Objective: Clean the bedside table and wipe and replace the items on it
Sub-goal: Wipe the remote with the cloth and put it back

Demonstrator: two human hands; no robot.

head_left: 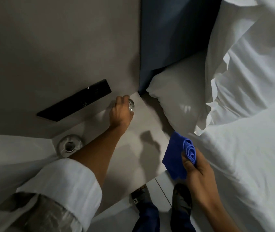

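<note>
Meanwhile, at the bedside: both hands busy over the grey surface [133, 158].

Left hand [120, 113] has its fingers curled around a small clear glass [131, 104] at the surface's far corner, beside the white pillow [175, 104]. Right hand [195, 166] is clenched on a rolled blue cloth [182, 153] at the bed-side edge. A second glass item [69, 145] stands at the left edge. A long black panel [74, 102] runs diagonally along the wall; its markings are unreadable.

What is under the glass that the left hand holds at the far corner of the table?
Bare grey tabletop shows around the glass held by the left hand. The fingers cover its base, so whether it touches the table cannot be seen.
</note>
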